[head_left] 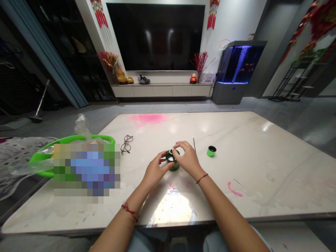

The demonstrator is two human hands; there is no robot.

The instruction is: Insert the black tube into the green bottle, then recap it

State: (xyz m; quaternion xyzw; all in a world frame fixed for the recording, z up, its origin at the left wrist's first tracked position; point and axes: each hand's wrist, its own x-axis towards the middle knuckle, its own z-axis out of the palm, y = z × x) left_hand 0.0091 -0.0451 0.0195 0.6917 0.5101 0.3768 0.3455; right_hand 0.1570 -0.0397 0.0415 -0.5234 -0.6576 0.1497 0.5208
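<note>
A small dark green jar stands on the marble-patterned table, near its middle. My left hand curves round the jar's left side, thumb at its front and fingers behind. At the jar's top right, my right hand has its thumb and fingers closed on the rim, where a white ring shows. Whether a separate piece sits in those fingers is hard to tell. To the right stands a small green cup-like cap with a black inside. A thin black stick lies just behind my right hand.
Eyeglasses lie left of the jar. A green basket with plastic bags is at the table's left, partly blurred. Pink stains mark the tabletop; a thin needle-like item lies at right.
</note>
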